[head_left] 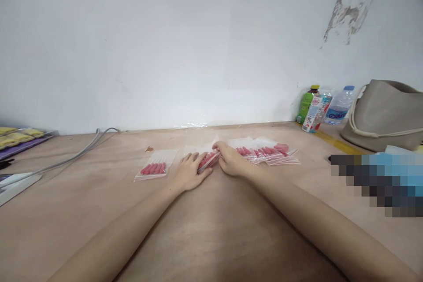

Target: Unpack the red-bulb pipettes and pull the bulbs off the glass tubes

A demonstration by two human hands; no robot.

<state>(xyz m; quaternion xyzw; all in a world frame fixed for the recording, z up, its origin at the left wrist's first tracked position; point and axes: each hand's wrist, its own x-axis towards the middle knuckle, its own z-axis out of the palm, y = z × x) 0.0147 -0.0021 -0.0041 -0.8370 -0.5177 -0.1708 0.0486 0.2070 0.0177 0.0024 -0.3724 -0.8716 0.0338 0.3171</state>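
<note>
Near the middle of the table, my left hand [191,172] lies with fingers stretched and thumb apart, against the left side of a small clear plastic bag [208,158] of red pieces. The fingers of my right hand [231,159] are closed on that bag's right edge; its underside is hidden. Left of my hands, another clear bag [153,168] lies flat with several red, slim pieces in a row. Just right of my right hand spreads an overlapping pile of similar bags [266,152].
A grey cable [82,152] crosses the left side, near yellow packets [21,137]. At the back right stand a green bottle [306,105], a labelled clear bottle [317,110], a water bottle [340,105] and a grey-beige bag [383,114]. A white wall [165,44] bounds the table's back.
</note>
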